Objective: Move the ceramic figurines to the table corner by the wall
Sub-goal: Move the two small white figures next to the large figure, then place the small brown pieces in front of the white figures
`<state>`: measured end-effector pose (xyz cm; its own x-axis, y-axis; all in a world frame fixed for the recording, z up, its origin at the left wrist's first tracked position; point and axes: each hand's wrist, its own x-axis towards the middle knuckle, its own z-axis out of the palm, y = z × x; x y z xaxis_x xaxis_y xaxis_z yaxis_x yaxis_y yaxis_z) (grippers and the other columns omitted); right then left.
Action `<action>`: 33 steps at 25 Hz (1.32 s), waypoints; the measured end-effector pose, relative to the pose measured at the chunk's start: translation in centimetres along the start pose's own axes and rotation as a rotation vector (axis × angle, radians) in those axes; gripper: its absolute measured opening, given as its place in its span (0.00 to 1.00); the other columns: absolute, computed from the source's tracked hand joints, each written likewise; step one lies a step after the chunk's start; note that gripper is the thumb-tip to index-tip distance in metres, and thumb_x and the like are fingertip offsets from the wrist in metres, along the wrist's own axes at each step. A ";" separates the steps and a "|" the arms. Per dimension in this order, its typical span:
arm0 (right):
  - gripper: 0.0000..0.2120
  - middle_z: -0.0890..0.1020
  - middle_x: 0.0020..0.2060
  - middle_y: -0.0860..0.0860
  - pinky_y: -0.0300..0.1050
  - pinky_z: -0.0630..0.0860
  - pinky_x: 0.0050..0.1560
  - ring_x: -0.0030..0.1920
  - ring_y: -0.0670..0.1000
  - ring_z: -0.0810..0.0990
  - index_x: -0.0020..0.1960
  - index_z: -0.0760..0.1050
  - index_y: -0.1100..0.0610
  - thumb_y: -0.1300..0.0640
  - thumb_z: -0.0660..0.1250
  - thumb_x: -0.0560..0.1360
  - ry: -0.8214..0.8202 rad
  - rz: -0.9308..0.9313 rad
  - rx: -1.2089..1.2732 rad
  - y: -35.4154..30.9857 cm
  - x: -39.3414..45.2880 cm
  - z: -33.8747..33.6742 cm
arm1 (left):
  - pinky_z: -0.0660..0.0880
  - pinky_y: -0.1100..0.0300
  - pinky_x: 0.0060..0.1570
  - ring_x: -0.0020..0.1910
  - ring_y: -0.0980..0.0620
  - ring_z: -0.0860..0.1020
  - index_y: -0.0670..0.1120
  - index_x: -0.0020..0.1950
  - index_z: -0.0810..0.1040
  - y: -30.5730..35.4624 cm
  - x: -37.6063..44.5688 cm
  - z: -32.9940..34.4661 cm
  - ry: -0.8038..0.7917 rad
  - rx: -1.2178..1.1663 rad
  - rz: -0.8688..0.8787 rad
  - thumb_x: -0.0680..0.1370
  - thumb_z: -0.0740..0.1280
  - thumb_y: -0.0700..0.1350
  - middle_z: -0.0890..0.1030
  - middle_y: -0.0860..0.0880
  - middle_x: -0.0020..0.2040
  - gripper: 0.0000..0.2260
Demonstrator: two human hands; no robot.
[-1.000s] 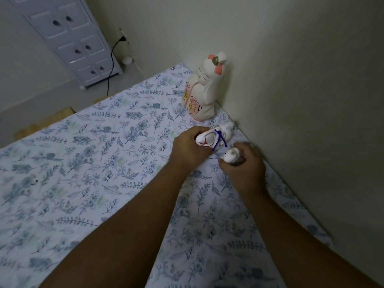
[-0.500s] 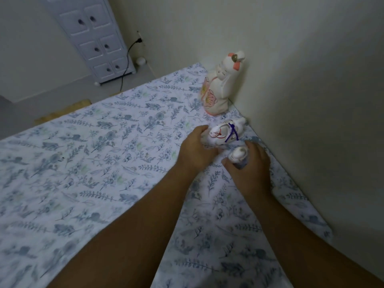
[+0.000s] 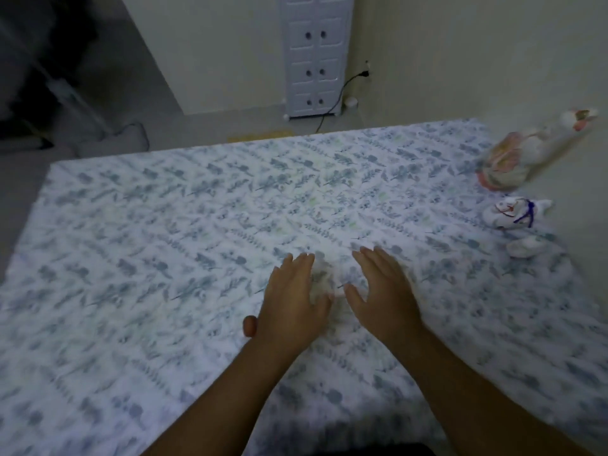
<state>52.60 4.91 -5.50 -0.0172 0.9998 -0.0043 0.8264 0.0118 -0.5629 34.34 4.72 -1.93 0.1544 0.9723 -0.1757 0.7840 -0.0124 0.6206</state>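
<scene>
1. As my two hands hung over the middle of the counter, the left hand point(image 3: 292, 297) and the right hand point(image 3: 381, 291) were both flat, palms down, fingers spread and holding nothing.
2. Between them lay a small pale thing point(image 3: 320, 281), too blurred for me to name; it may have been another figurine, and I could not tell whether either hand touched it. A small reddish-brown object point(image 3: 250, 325) showed just beside my left wrist.
3. I judged the step to be between carries: the next move would call for closing both hands gently round whatever was left and taking it to the right, setting it down without knocking the others.
4. Farther right, by the wall point(image 3: 493, 60), stood the tall cat figurine point(image 3: 526, 153), with the small painted figurine point(image 3: 513, 216) just beside it and a little white piece point(image 3: 526, 249) nearer me.
5. A floral cloth point(image 3: 164, 225) covered the counter. Beyond it were a grey floor, a white drawer cabinet point(image 3: 316, 54) and a black cord point(image 3: 339, 93) plugged into the wall.
</scene>
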 end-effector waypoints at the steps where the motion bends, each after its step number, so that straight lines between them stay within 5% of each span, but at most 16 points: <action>1: 0.30 0.69 0.77 0.51 0.52 0.55 0.79 0.80 0.53 0.59 0.76 0.67 0.54 0.51 0.68 0.76 -0.057 -0.031 -0.021 -1.8 -0.6 1.4 | 0.48 0.52 0.80 0.82 0.48 0.49 0.46 0.82 0.57 -1.8 -1.7 -1.2 0.020 -0.006 -0.015 0.80 0.67 0.53 0.59 0.49 0.82 0.34; 5: 0.35 0.65 0.78 0.50 0.49 0.52 0.79 0.80 0.53 0.56 0.78 0.64 0.52 0.49 0.66 0.72 -0.251 -0.131 -0.093 -5.9 -3.1 5.2 | 0.58 0.47 0.77 0.80 0.47 0.58 0.48 0.80 0.62 -7.9 -6.2 -2.8 0.020 -0.091 -0.097 0.77 0.68 0.52 0.66 0.52 0.78 0.33; 8: 0.36 0.67 0.76 0.49 0.42 0.54 0.73 0.77 0.52 0.60 0.77 0.66 0.51 0.51 0.69 0.70 -0.353 -0.096 -0.055 -7.9 -4.5 7.1 | 0.75 0.46 0.59 0.61 0.48 0.75 0.45 0.66 0.75 -10.7 -6.8 -2.3 -0.031 -0.168 -0.104 0.71 0.70 0.46 0.78 0.49 0.61 0.23; 10: 0.29 0.75 0.68 0.51 0.42 0.64 0.69 0.70 0.54 0.69 0.71 0.72 0.53 0.56 0.72 0.71 -0.372 -0.007 0.062 -8.8 -4.7 8.0 | 0.77 0.46 0.49 0.49 0.48 0.77 0.43 0.54 0.77 -11.0 -6.3 -2.0 -0.019 -0.225 -0.134 0.69 0.71 0.41 0.80 0.47 0.50 0.14; 12: 0.16 0.82 0.56 0.54 0.50 0.75 0.60 0.58 0.56 0.78 0.59 0.78 0.56 0.62 0.71 0.71 -0.303 0.058 0.159 -9.5 -4.7 8.5 | 0.77 0.53 0.43 0.44 0.49 0.78 0.46 0.52 0.77 -10.6 -5.7 -2.0 -0.006 -0.255 -0.147 0.72 0.70 0.39 0.80 0.48 0.45 0.10; 15: 0.07 0.83 0.46 0.54 0.50 0.78 0.51 0.49 0.55 0.81 0.49 0.80 0.57 0.64 0.71 0.72 -0.232 0.167 0.225 -9.5 -5.1 7.7 | 0.72 0.63 0.32 0.35 0.54 0.76 0.49 0.48 0.73 -10.1 -5.0 -1.7 -0.005 -0.337 -0.145 0.74 0.70 0.37 0.80 0.48 0.39 0.10; 20: 0.08 0.80 0.42 0.48 0.42 0.77 0.46 0.45 0.47 0.78 0.42 0.78 0.53 0.63 0.74 0.70 0.019 0.317 0.271 -3.8 -6.3 2.8 | 0.79 0.56 0.41 0.39 0.51 0.78 0.51 0.43 0.75 -5.5 -2.3 0.9 -0.042 -0.323 -0.007 0.70 0.72 0.34 0.79 0.51 0.37 0.13; 24: 0.08 0.80 0.43 0.47 0.33 0.74 0.45 0.45 0.47 0.79 0.43 0.79 0.52 0.62 0.76 0.70 0.199 0.474 0.348 4.0 -6.8 -2.6 | 0.81 0.50 0.50 0.46 0.53 0.81 0.52 0.48 0.80 2.0 0.6 5.8 -0.076 -0.317 0.126 0.70 0.74 0.35 0.82 0.54 0.42 0.14; 33: 0.07 0.80 0.42 0.55 0.54 0.81 0.46 0.43 0.55 0.80 0.44 0.78 0.56 0.53 0.71 0.77 0.438 0.724 0.273 23.1 -8.2 -12.1 | 0.79 0.55 0.58 0.54 0.53 0.81 0.46 0.57 0.83 19.7 8.8 21.1 -0.299 -0.319 0.439 0.74 0.72 0.35 0.84 0.52 0.54 0.13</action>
<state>78.66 -2.86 -8.50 0.7207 0.6767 -0.1503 0.3873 -0.5729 -0.7224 63.79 8.09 -7.34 0.6193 0.7845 -0.0303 0.3985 -0.2809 0.8731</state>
